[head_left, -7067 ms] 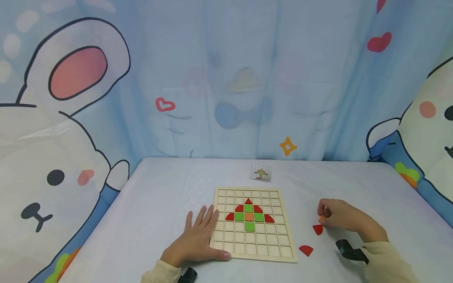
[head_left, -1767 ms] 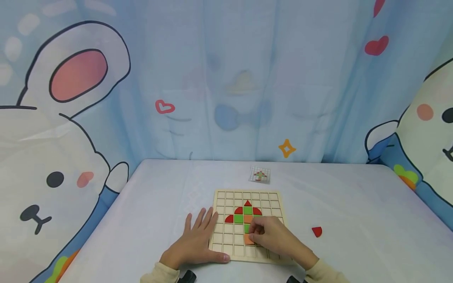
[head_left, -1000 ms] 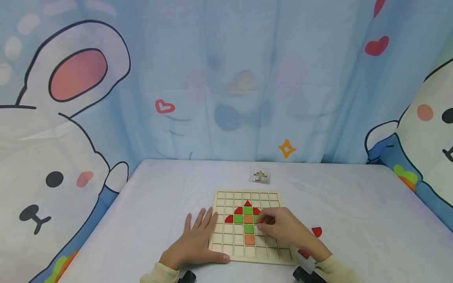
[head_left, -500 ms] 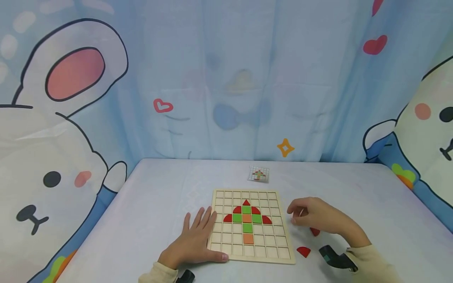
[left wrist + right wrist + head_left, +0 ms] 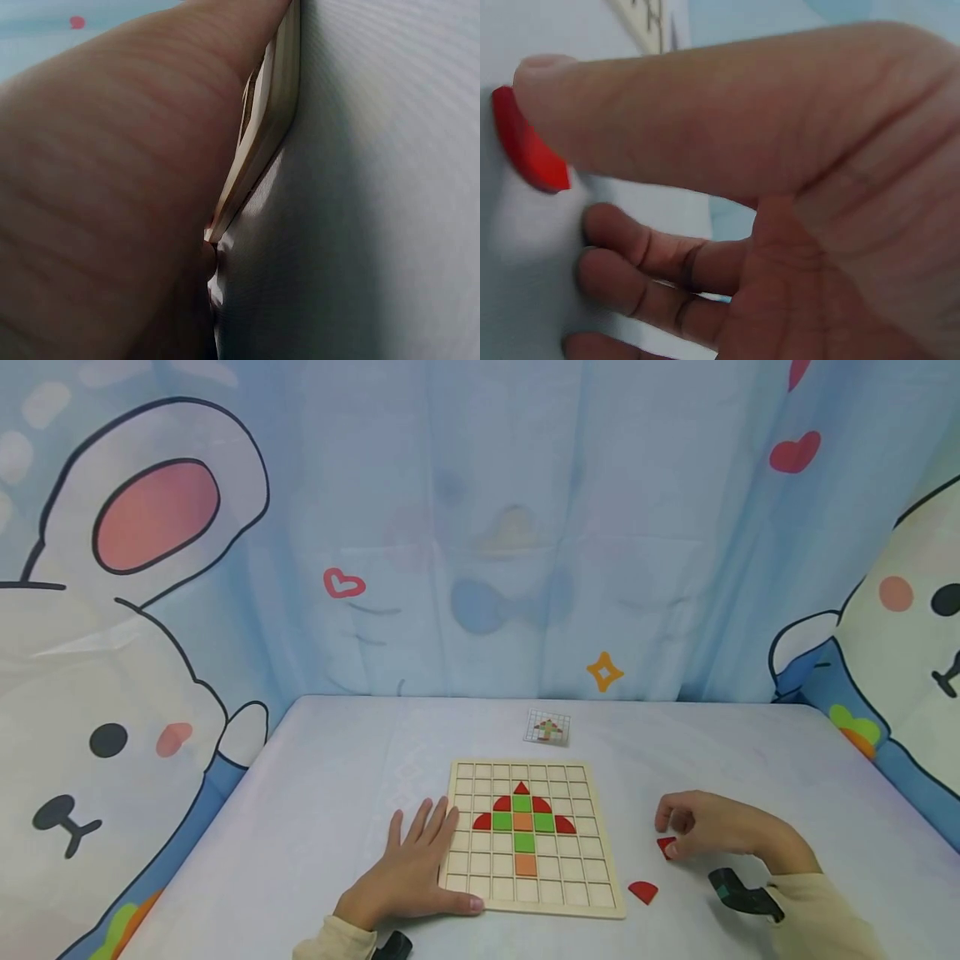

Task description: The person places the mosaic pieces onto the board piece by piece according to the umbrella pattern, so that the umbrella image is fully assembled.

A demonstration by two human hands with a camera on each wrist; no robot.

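A wooden grid board [image 5: 483,887] lies on the table, with red, green and orange tiles set in some of its squares. My left hand [image 5: 408,868] rests spread along the board's left edge, thumb at its near corner; the left wrist view shows the board's edge [image 5: 259,146] beside that hand. To the right of the board, my right hand [image 5: 723,827] is lowered over a red quarter-round tile [image 5: 664,847]. In the right wrist view the thumb [image 5: 630,120] lies at the red tile [image 5: 532,150], partly covering it, while the visible fingers stay apart from it.
A second red quarter-round tile [image 5: 642,892] lies between the board and my right wrist. Behind the board is a small picture card [image 5: 547,727] showing a tile pattern on a grid. A patterned curtain [image 5: 510,460] hangs behind the table.
An orange square tile was carried from the right and set in the board's lower middle. My right hand then left the board, moving right to the red tile. My left hand stayed put.
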